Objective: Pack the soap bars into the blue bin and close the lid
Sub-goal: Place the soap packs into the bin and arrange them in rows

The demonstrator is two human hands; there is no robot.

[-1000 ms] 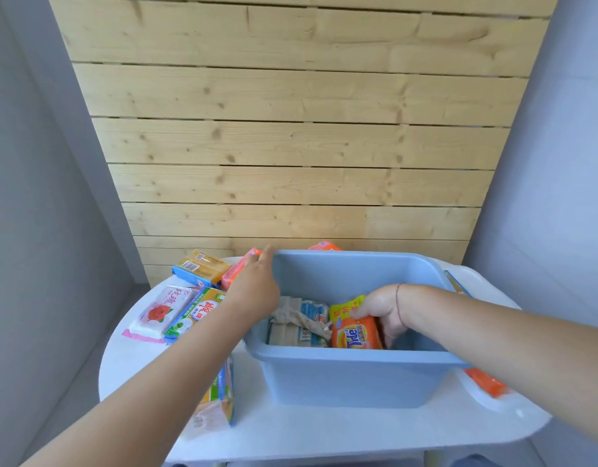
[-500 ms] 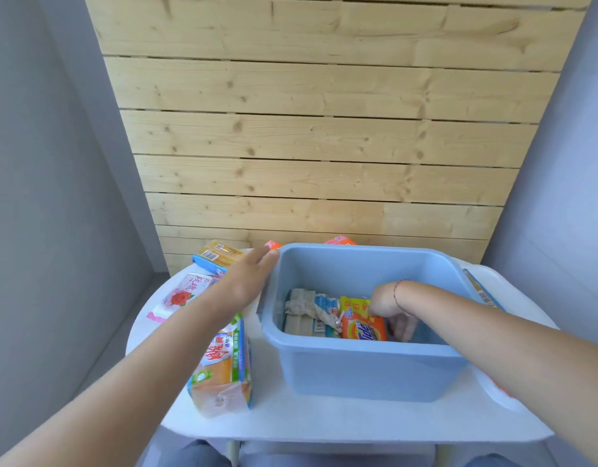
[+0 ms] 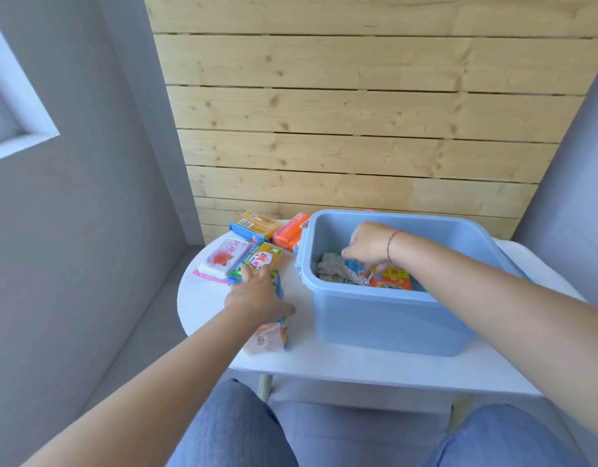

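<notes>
The blue bin (image 3: 385, 318) stands open on a white table (image 3: 358, 365), with several wrapped soap bars inside, among them an orange pack (image 3: 392, 279). My right hand (image 3: 366, 246) is inside the bin, fingers curled down onto the packs; whether it grips one is unclear. My left hand (image 3: 257, 296) lies flat on a long soap pack (image 3: 270, 335) left of the bin, fingers spread. Beyond it lie a green-yellow pack (image 3: 260, 259), a pink-white pack (image 3: 223, 259), a yellow-blue pack (image 3: 254, 225) and an orange pack (image 3: 291, 230).
A wooden slat wall (image 3: 358, 129) rises directly behind the table. Grey walls close in on both sides, with a window frame (image 3: 18, 106) at the left. My knees in blue jeans (image 3: 237, 429) sit below the table's front edge.
My left hand has left the bin's left rim and come down onto the long soap pack. My right hand shifted left and up inside the bin. The camera turned left.
</notes>
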